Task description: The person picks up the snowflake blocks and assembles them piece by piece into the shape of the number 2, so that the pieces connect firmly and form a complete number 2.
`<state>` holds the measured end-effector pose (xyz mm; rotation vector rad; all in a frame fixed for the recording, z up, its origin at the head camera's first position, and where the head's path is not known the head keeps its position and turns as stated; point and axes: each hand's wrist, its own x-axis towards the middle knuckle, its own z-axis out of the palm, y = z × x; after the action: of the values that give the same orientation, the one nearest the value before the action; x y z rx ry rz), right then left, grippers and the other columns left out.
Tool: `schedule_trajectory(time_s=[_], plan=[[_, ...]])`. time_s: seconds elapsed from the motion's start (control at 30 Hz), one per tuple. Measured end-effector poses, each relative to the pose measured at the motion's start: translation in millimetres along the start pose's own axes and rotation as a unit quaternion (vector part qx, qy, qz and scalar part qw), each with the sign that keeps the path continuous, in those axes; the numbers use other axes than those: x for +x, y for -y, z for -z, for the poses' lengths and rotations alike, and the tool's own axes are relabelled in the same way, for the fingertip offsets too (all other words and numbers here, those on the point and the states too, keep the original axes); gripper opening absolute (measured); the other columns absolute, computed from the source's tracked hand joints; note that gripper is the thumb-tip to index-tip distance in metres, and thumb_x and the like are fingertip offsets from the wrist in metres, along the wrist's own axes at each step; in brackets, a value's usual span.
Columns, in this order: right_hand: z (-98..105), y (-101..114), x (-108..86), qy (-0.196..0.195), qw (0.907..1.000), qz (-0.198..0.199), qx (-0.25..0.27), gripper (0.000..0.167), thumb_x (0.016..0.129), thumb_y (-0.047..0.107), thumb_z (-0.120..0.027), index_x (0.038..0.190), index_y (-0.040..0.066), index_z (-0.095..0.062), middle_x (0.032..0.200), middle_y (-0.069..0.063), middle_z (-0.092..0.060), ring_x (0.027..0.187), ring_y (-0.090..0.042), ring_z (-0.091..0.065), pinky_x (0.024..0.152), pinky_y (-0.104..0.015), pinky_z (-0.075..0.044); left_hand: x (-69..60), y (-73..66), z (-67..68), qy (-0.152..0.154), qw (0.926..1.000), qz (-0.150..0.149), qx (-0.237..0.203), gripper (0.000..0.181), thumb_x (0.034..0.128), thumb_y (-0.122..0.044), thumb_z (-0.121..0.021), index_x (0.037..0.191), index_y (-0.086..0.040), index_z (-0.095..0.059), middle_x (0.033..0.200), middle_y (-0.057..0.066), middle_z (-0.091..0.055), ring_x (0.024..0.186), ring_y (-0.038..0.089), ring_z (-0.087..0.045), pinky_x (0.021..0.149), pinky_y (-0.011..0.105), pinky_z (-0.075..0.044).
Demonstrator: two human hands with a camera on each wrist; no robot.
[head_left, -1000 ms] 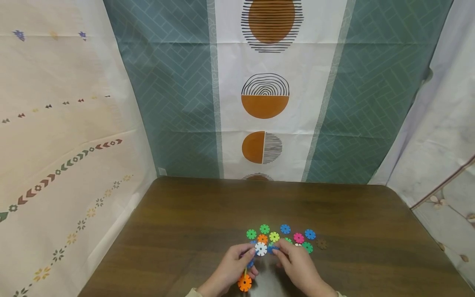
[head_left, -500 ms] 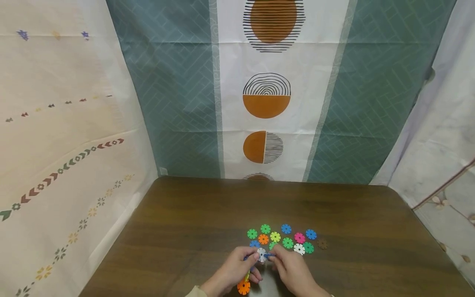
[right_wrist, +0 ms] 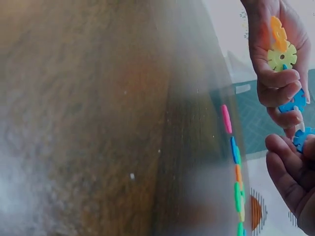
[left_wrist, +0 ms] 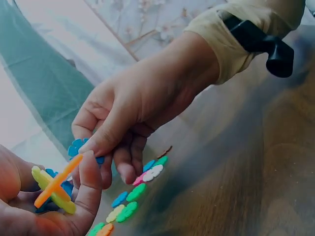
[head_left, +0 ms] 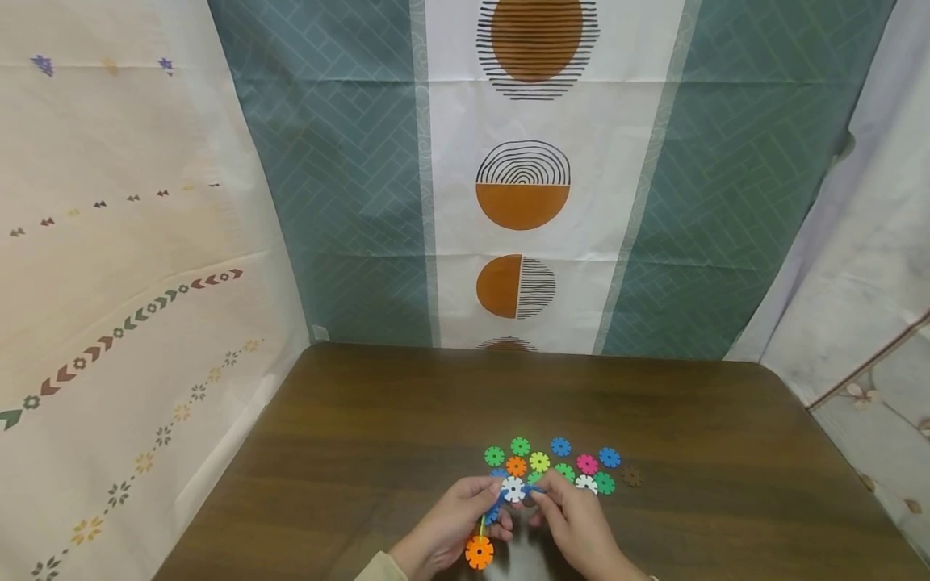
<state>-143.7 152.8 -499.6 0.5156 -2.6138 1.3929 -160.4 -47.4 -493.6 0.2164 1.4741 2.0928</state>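
Note:
My left hand [head_left: 465, 516] grips a small chain of interlocking notched plastic discs. An orange disc [head_left: 479, 553] hangs lowest, joined to a yellow disc [right_wrist: 282, 57], with a blue disc [right_wrist: 294, 101] further along. At the chain's upper end a white disc [head_left: 513, 489] faces the head camera, between both hands. My right hand [head_left: 579, 516] pinches another blue disc [right_wrist: 302, 139] at the white disc's right edge. In the left wrist view, the right thumb and fingers close on that blue disc [left_wrist: 76, 147]. Fingers partly hide the chain's middle.
Several loose discs lie flat just beyond the hands, among them a green disc [head_left: 520, 446], a pink disc [head_left: 587, 464], a white loose disc [head_left: 586, 484] and a brown disc [head_left: 632, 475]. They rest on a dark wooden table [head_left: 363, 420] with patterned cloths hanging behind it.
The white disc dipped and turned partly edge-on half a second ago, and now faces the head camera again, slightly higher. Both hands keep their hold and have hardly shifted.

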Motion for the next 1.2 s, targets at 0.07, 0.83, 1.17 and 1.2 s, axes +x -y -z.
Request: schedule_trajectory(time_s=[0.07,0.83,1.17,1.2], plan=[[0,0,0.4,-0.002,1.0,0.006,-0.002,0.011,0.097,0.011,-0.06,0.088,0.016,-0.057,0.07,0.007,-0.068,0.062,-0.005,-0.062,0.057,-0.022,-0.049,1.3,0.9,0.5,-0.002,1.0,0.003,0.004,0.037,0.1066,-0.016,-0.04,0.126,0.012,-0.054,0.095,0.01,-0.067,0.068,0.01,-0.062,0.066,0.024,-0.057],[5,-6,8.7,0.067,0.9943,0.038,-0.074,0.012,0.091,0.017,-0.069,0.102,0.017,-0.065,0.087,0.004,-0.071,0.065,0.001,-0.057,0.059,-0.023,-0.05,4.1,1.4,2.7,-0.043,0.991,0.004,0.127,0.026,0.1,-0.02,-0.057,0.113,0.002,-0.062,0.079,0.005,-0.065,0.057,0.01,-0.054,0.047,0.019,-0.048],[32,-27,16.1,-0.009,0.9541,-0.049,-0.295,0.025,0.071,0.015,-0.086,0.091,0.014,-0.071,0.085,0.002,-0.056,0.066,-0.015,-0.058,0.053,-0.032,-0.047,2.2,-1.8,7.0,-0.062,0.992,-0.021,0.107,0.025,0.0976,-0.014,-0.06,0.109,0.008,-0.06,0.078,0.007,-0.065,0.059,0.01,-0.056,0.05,0.018,-0.05],[34,-29,16.2,-0.009,0.9509,-0.056,-0.304,0.026,0.07,0.015,-0.087,0.091,0.013,-0.071,0.084,0.001,-0.055,0.065,-0.016,-0.058,0.052,-0.033,-0.047,2.1,-1.3,7.3,-0.062,0.9921,-0.022,0.107,0.025,0.0971,-0.014,-0.06,0.108,0.009,-0.06,0.079,0.007,-0.066,0.059,0.01,-0.056,0.05,0.018,-0.05]])
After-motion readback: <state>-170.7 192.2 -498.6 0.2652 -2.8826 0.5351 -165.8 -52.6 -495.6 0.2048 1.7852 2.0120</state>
